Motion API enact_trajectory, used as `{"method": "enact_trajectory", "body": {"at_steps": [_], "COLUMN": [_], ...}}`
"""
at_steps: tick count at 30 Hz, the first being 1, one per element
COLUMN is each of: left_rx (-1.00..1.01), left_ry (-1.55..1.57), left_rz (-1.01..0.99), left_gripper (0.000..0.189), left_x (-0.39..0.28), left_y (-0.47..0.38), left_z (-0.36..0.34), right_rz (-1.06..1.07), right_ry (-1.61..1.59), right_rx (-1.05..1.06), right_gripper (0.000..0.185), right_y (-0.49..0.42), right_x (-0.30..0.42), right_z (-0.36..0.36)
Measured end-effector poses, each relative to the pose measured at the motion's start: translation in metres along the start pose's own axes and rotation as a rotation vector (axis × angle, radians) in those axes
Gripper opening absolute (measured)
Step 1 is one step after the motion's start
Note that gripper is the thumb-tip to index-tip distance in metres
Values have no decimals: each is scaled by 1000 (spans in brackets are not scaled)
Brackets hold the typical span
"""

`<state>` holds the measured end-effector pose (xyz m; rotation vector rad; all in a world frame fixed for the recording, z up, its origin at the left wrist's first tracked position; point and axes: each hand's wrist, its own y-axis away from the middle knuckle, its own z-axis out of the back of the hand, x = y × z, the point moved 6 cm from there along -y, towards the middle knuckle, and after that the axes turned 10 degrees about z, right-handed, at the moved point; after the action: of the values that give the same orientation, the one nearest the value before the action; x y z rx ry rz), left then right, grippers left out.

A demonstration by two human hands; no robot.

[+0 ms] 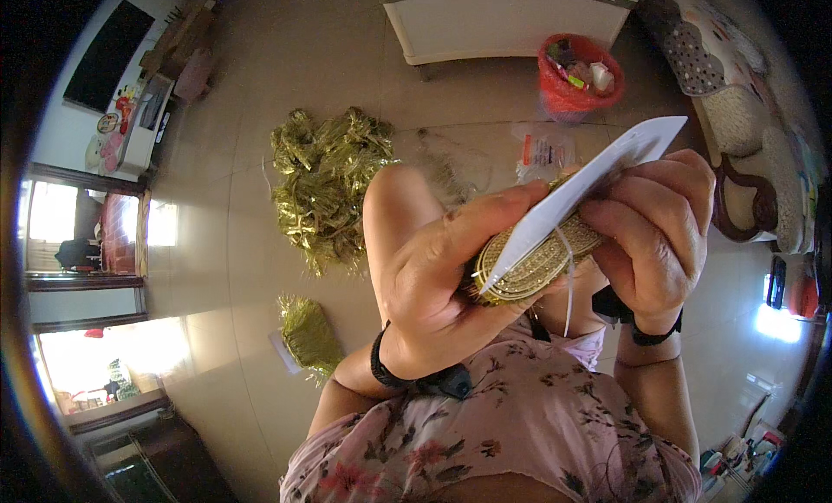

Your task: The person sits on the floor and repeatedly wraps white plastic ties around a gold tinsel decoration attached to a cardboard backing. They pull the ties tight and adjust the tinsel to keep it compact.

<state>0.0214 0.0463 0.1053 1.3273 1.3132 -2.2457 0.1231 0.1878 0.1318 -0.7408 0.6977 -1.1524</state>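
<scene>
My left hand [429, 269] grips a wound bundle of gold braided trim [536, 266] in front of my lap. A white card [585, 184] lies tilted against the bundle's upper side. My right hand [656, 230] pinches the card and the bundle's far end, its fingers curled around them. A thin white plastic tie [570, 288] loops over the braid, with one end hanging down. On the floor to the left is a loose heap of gold metallic fringe [325, 184]. Nearer to me lies a compact bundle of gold fringe [311, 334] with a white card [285, 352] beneath it.
A clear plastic bag [546, 149] with a printed label lies beyond my hands. Behind it stands a red-lined waste bin [578, 103] holding rubbish, near a white low table [500, 28]. A wood-armed sofa [744, 197] is at right. My bare knee [400, 197] rises beside the heap.
</scene>
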Motion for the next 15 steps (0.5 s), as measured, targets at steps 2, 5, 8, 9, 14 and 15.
{"method": "enact_trajectory", "body": {"at_steps": [2,5,8,9,14,15], "left_rx": [3,-12,-38,-41,-15,-1], "left_ry": [-21,-85,-8,10,13,-5], "left_rz": [25,93,112,112,91,103], "left_gripper": [54,58,60,60,60,61], "left_x": [0,2,7,9,8,8], "left_y": [1,3,2,1,1,2], "left_z": [1,2,1,-1,-1,-1], "right_rz": [35,53,-4,-20,-20,11], "right_ry": [-5,2,-54,-84,-62,-55], "right_rx": [10,22,36,45,57,38], "right_gripper": [32,30,28,28,29,30], "right_y": [-4,-5,-4,-3,-5,-7], "right_x": [0,1,2,4,8,9], "right_z": [-1,-3,-3,-4,-4,-3]}}
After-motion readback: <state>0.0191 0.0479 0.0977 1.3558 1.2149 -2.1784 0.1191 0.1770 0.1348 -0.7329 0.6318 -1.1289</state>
